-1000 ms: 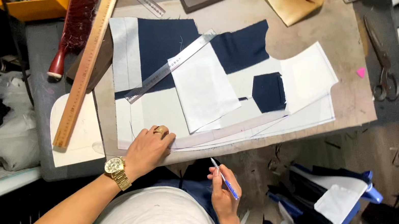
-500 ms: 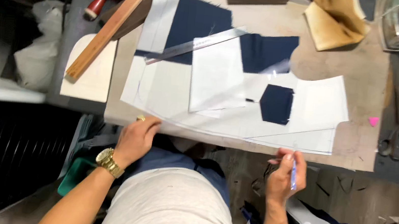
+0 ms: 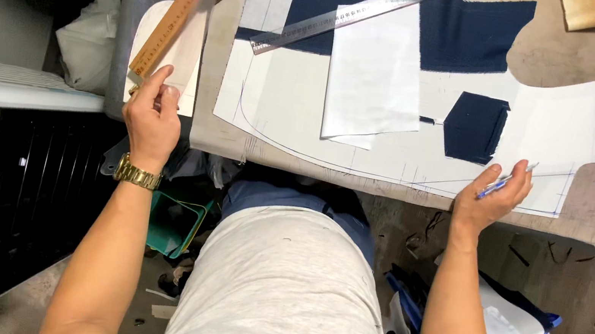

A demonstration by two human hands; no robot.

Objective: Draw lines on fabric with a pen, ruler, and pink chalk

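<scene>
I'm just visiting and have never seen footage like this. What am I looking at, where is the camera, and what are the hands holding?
There is no machine here: a person works with bare hands. The camera sits on the person's head and looks down, so you see their own arms and lap. The left hand, with a gold watch on its wrist, grips the near end of a wooden ruler. The right hand holds a blue pen at the edge of a white paper pattern. On the table also lie dark blue cloth, a metal ruler and a smaller white sheet.
</scene>
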